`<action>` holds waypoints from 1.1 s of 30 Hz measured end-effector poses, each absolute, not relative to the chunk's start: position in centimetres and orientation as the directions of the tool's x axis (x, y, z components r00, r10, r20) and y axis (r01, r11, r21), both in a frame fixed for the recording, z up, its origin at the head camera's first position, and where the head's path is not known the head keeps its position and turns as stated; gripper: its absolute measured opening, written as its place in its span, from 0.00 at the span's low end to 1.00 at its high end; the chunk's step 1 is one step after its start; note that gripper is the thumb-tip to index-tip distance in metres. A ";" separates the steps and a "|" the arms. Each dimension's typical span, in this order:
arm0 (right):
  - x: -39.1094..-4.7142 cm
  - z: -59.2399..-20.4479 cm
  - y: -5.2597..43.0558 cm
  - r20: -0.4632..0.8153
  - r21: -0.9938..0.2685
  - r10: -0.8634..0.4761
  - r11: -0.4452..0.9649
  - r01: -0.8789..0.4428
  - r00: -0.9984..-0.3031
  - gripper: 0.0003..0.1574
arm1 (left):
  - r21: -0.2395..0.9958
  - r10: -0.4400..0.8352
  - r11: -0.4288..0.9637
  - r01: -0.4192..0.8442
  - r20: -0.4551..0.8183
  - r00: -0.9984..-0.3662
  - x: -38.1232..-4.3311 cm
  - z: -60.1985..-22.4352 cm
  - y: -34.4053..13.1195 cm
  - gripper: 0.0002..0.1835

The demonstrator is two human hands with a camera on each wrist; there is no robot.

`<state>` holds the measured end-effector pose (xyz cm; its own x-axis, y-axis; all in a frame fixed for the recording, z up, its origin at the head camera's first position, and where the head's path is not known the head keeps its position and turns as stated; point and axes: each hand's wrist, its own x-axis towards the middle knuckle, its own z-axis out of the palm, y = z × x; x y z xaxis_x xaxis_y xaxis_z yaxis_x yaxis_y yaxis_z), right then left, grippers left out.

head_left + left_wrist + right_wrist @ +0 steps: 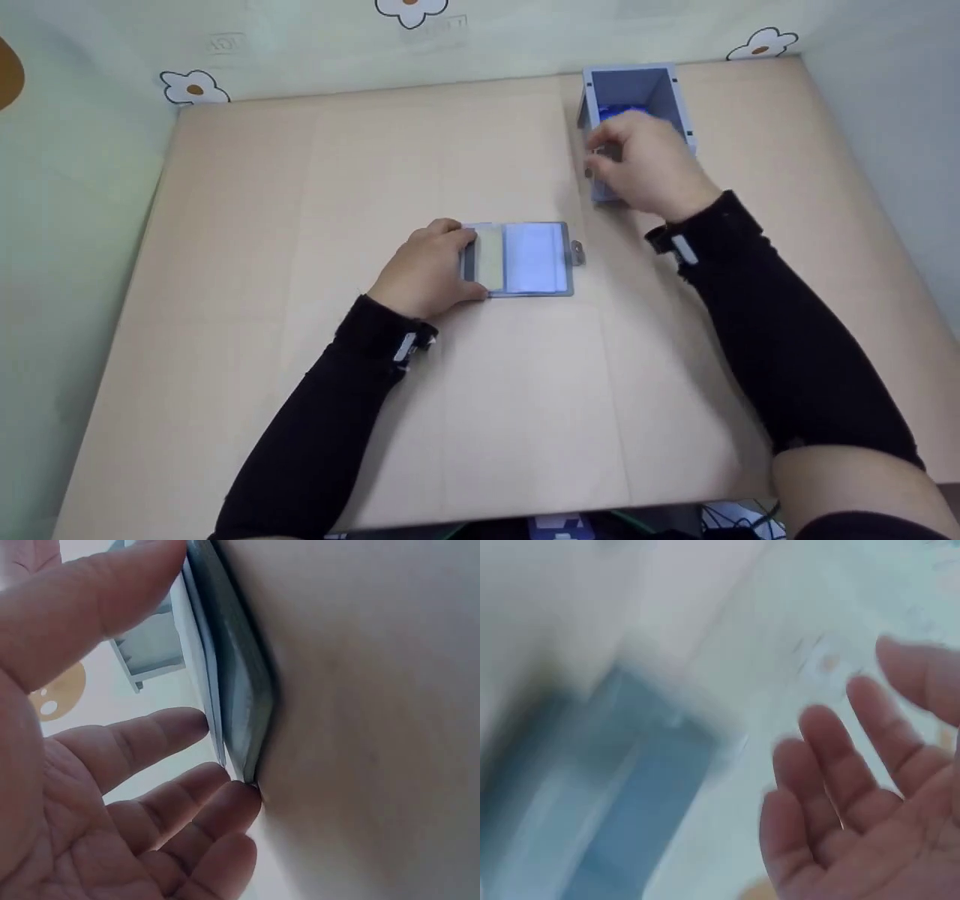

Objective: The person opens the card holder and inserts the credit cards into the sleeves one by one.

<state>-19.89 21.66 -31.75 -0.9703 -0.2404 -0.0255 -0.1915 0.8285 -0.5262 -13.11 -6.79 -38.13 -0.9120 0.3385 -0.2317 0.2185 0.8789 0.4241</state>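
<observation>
A grey card holder [534, 259] with clear pockets lies on the table, a snap tab [577, 253] jutting from its right side. One pocket shows a pale yellow insert, another a white one. My left hand [427, 270] grips its left end, thumb at the near edge and fingers at the far edge. In the left wrist view the holder's layered covers [232, 667] stand between thumb and fingertips. Over the near part of a grey open-topped box [592, 97] is my right hand [649, 161], fingers loosely bent. The right wrist view shows nothing in its fingers [840, 757].
Something blue [622, 110] lies inside the box, partly hidden by the right hand. The box stands near the table's back edge, right of the middle. Pale walls with flower prints [195, 88] border the table [360, 172] at the back and sides.
</observation>
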 end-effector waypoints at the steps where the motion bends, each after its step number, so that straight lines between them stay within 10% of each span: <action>1: -20.8 -31.5 22.4 -0.037 -0.500 -0.205 0.851 -0.159 -0.978 0.19 | 0.418 0.338 0.881 0.221 -0.230 -0.913 -13.1 -38.2 -6.8 0.44; 13: -26.7 -33.2 25.5 -0.275 -0.038 -0.260 0.965 -0.260 -0.926 0.34 | 0.402 0.349 0.887 0.227 -0.264 -0.899 -13.0 -38.3 -6.7 0.57; 33: -27.2 -33.6 25.5 -0.233 0.008 -0.273 0.959 -0.283 -0.933 0.30 | 0.376 0.355 0.897 0.235 -0.291 -0.889 -13.2 -38.0 -6.6 0.53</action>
<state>-27.15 25.51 -33.61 -0.9332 -0.2734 -0.2333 -0.2829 0.9591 0.0078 -13.22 -6.63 -38.04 -0.8885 0.3545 -0.2912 0.2347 0.8966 0.3756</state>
